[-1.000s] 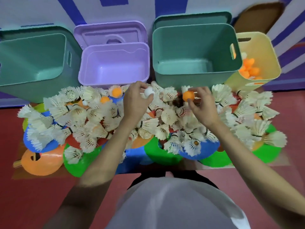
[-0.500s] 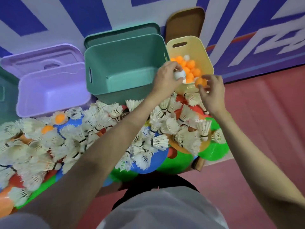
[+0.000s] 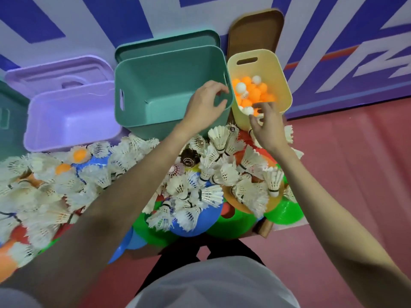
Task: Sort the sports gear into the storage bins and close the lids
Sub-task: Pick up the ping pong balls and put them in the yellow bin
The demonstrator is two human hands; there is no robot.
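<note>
Balls were released: half a second earlier each hand pinched one; now left hand (image 3: 205, 103) and right hand (image 3: 265, 122) hung loosely spread, empty, at the yellow bin (image 3: 282, 85). Shuttlecocks (image 3: 195, 196) still covered the tabletop; green bin (image 3: 169, 63) held nothing.

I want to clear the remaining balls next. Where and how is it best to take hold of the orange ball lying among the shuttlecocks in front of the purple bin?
Pinch the orange ball from above, across its exposed round top. Shuttlecock feathers ring its sides, so a sideways approach would likely snag them.
</note>
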